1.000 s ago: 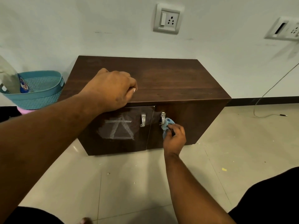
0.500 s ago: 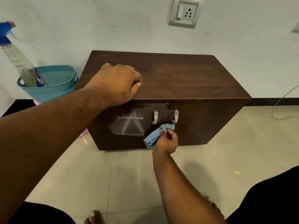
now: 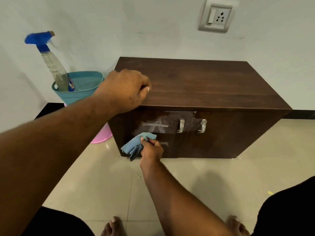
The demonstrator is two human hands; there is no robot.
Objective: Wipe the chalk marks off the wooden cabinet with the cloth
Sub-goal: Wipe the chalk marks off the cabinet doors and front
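Observation:
A low dark wooden cabinet [image 3: 204, 86] stands against the wall, with two doors and metal handles. Smeared white chalk marks [image 3: 156, 126] show on the left door. My right hand [image 3: 150, 149] is shut on a light blue cloth [image 3: 136, 145] and presses it against the lower left part of that door, below the marks. My left hand [image 3: 126, 89] rests curled on the cabinet's top front left corner, holding nothing.
A teal basket [image 3: 81, 87] with a blue-topped spray bottle [image 3: 52, 65] stands left of the cabinet, above a pink tub [image 3: 102, 133]. A wall socket [image 3: 216, 17] is above. My bare feet and dark-clad knees show at the bottom on the tiled floor.
My right hand has swept the cloth leftward from the door handles across the left door, smearing and erasing the lower part of the chalk triangle. The view has shifted left. My left hand stays put.

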